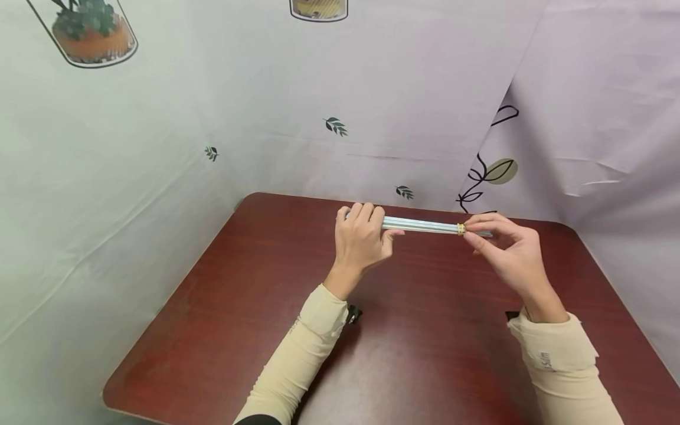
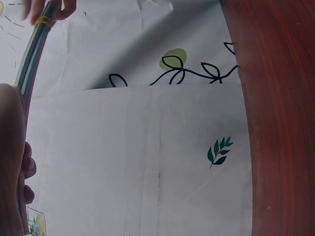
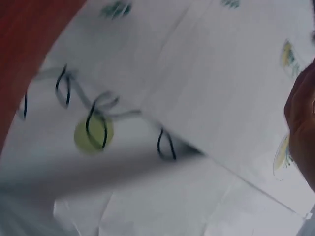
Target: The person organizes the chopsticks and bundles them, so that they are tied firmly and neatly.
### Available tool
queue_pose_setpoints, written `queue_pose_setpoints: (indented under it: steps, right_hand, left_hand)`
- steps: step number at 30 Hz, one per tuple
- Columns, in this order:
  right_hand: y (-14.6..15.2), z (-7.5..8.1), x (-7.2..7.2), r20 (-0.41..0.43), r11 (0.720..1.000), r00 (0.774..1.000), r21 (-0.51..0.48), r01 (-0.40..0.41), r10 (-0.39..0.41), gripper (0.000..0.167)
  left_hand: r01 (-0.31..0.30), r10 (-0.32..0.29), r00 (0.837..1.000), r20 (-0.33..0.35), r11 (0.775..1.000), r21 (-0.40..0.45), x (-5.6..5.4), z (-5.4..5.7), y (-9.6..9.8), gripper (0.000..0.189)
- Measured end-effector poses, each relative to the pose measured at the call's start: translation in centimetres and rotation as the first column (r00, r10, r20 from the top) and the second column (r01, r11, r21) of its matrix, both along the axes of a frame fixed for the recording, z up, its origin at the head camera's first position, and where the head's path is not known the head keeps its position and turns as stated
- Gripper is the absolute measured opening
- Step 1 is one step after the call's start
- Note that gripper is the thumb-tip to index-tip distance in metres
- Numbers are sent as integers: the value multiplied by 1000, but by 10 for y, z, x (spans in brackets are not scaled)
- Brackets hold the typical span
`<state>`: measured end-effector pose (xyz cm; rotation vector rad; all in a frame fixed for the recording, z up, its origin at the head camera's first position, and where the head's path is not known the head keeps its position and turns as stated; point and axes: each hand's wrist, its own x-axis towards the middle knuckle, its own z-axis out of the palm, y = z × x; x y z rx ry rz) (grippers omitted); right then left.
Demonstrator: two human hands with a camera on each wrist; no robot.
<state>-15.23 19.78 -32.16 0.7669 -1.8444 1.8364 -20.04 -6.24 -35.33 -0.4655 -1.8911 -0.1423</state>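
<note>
A bundle of slim, pale blue-grey sticks (image 1: 419, 225) is held nearly level above the far part of the table. My left hand (image 1: 361, 236) grips its left end, fingers curled over the top and thumb along the underside. Close to the right end, a yellow rubber band (image 1: 460, 229) encircles the sticks. My right hand (image 1: 512, 251) pinches at this band with thumb and fingertips, and the stick ends show past it. In the left wrist view the bundle (image 2: 33, 61) slants upward to the band (image 2: 44, 21). The right wrist view catches only part of my right hand (image 3: 302, 123); no sticks appear there.
Below both hands lies a dark red-brown table (image 1: 425, 336) with rounded corners. Pale cloth walls (image 1: 398, 82) printed with leaves and plants stand behind it and at both sides. Small black pieces show at the left cuff (image 1: 321, 310) and the right cuff (image 1: 555, 342).
</note>
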Motion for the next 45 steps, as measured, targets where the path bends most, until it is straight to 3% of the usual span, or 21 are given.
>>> queue_pose_setpoints:
  steps: [3,6,13,18,21,24,29,35,38,39,41,45]
  right_hand:
    - [5,1,-2,-38,996,999,90,22,-18,25]
    - [5,1,-3,-66,983,994,152,99,-90,27]
    - [-2,1,-8,-262,909,948,322,264,-182,35]
    - [-9,4,-3,-214,888,964,394,235,-160,39]
    - [-4,10,1,-164,897,978,399,188,-132,39]
    - [2,12,0,-187,886,976,426,184,-113,38]
    - [-1,6,-7,-319,842,939,466,271,-125,33]
    - [-11,2,-8,-420,830,890,423,363,-176,35]
    - [-17,-1,-8,-483,791,849,422,442,-217,35]
    - [-18,-1,-8,-483,779,848,436,451,-220,34]
    - [-17,-1,-8,-456,762,866,481,433,-204,34]
    - [-8,3,-7,-286,777,945,554,300,-161,34]
  left_hand:
    - [-13,13,1000,-6,1000,-2,1,1,0,67]
    - [-10,10,1000,-18,1000,3,2,2,1,67]
    - [13,-14,999,-46,1000,-18,4,2,12,62]
    - [20,-21,1000,-19,999,-41,6,1,16,64]
    - [14,-14,1000,0,1000,-26,7,0,13,65]
    - [17,-17,1000,2,1000,-24,6,0,11,62]
    - [2,-2,1000,-7,1000,-31,6,-1,13,58]
    - [-6,5,1000,-15,1000,-31,7,-2,21,64]
    - [-9,9,1000,1,999,-45,7,-3,23,61]
    - [-9,9,1000,7,999,-52,7,-4,22,60]
    - [-7,8,1000,19,998,-63,8,-5,20,57]
    - [-3,5,1000,22,998,-59,10,-5,11,58]
